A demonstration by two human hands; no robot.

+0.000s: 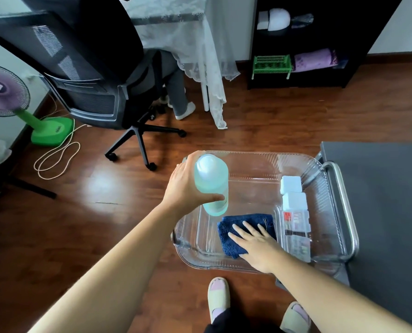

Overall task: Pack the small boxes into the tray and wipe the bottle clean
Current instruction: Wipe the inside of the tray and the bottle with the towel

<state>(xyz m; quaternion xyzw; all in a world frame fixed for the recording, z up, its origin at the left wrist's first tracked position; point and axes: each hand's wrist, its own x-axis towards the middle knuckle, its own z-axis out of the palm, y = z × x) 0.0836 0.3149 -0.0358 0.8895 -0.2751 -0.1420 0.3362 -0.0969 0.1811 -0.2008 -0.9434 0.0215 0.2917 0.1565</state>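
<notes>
One clear, ribbed plastic tray (248, 153) holds two small white boxes (291, 185) along its right side, with one long transparent case (296, 234) nearer. The left hand (185, 186) grips the single pale-blue translucent bottle (212, 181) upright over the tray's left part. The right hand (255, 243) lies flat, fingers spread, on one dark-blue cloth (243, 218) inside.

One bottle (212, 181), one tray (248, 153), one cloth (226, 239), two white boxes (291, 185) (294, 201)
</notes>
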